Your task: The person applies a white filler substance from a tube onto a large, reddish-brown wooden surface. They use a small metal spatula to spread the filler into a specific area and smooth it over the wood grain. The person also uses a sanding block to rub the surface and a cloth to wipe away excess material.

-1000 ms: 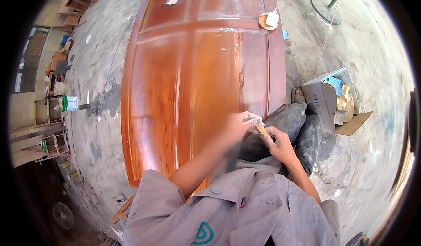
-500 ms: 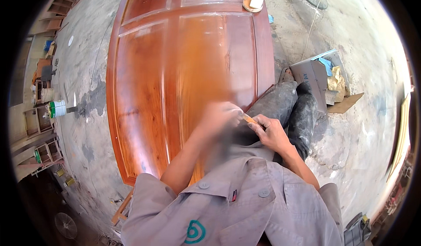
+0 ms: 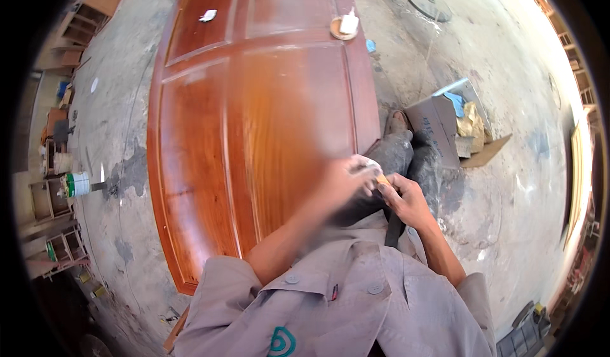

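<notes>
Over my lap, both hands meet at a small orange-tan stick-like piece (image 3: 382, 179), whose exact kind I cannot make out. My right hand (image 3: 408, 199) is closed round it, thumb pressed along its side. My left hand (image 3: 348, 178) curls at its upper end, fingers bent together, with a pale bit at the fingertips too small to name. Left of my hands lies a reddish-brown panelled wooden door (image 3: 202, 160), its middle panel smeared in the picture. A white squeeze bottle (image 3: 349, 24) rests on a round tan dish (image 3: 337, 31) at the door's far right edge.
White scraps (image 3: 208, 15) lie on the door's far panel. Right of my legs stands an open cardboard box (image 3: 433, 131) holding crumpled brown paper (image 3: 470, 125) and something blue. A round metal stand base (image 3: 427, 4) is farther off. A white-and-green bucket (image 3: 77, 184) stands at far left.
The view has shifted, so the door and box sit farther left and lower. My hands have come closer together, the left now covering more of the orange-tan piece.
</notes>
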### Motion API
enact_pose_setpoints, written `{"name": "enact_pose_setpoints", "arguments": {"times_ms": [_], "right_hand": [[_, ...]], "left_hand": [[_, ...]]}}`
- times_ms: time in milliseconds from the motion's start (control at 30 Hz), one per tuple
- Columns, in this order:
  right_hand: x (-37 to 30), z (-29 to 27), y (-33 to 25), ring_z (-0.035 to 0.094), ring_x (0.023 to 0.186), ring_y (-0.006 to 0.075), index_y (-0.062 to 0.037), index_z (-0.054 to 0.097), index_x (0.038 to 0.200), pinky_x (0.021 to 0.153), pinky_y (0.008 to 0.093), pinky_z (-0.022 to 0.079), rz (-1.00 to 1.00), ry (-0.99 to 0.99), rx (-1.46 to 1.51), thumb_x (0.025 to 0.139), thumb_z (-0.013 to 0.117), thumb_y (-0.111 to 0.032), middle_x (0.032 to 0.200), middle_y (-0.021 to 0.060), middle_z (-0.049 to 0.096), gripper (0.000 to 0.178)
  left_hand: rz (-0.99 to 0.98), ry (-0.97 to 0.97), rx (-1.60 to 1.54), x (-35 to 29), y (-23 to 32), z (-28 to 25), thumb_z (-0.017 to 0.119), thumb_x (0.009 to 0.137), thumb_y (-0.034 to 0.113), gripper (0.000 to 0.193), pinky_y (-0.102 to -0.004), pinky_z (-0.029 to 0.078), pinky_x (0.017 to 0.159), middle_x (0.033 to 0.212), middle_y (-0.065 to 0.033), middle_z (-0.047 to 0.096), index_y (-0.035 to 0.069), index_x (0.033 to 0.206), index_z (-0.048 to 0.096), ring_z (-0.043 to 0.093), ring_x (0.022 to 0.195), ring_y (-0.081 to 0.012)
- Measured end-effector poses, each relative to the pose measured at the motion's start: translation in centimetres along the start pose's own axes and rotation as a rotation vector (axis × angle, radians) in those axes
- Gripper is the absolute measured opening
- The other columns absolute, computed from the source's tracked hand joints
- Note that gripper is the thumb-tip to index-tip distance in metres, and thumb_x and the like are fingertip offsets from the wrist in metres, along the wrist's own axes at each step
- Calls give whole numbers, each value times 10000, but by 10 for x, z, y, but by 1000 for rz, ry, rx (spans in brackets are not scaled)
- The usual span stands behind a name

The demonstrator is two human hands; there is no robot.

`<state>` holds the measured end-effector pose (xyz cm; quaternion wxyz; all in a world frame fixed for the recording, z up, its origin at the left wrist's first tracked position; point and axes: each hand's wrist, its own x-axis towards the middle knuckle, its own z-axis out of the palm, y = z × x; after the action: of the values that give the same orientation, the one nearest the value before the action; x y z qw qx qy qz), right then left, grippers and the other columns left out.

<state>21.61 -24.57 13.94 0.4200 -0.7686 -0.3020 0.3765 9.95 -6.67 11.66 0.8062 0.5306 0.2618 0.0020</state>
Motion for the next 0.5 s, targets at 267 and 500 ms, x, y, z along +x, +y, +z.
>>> {"name": "enact_pose_setpoints", "arguments": {"times_ms": [267,500], "right_hand": [[-3,-32,8,635,649,305,9,726,980,651,391,508,-80,142,-330,1033,670,-147,752,175,656,174],[20,-88,121,666,831,448,2,679,1077,730,478,526,-111,670,-617,1047,611,-57,918,229,670,94]], "left_hand": [[112,126,196,26,-14,-9,595,1110,297,367,-358,599,801,1069,-142,746,-3,1298,693,715,876,-197],[214,417,1413,17,-83,-164,600,1061,254,709,-513,193,1324,1714,-230,312,-5,1650,302,250,1611,-398]]}}
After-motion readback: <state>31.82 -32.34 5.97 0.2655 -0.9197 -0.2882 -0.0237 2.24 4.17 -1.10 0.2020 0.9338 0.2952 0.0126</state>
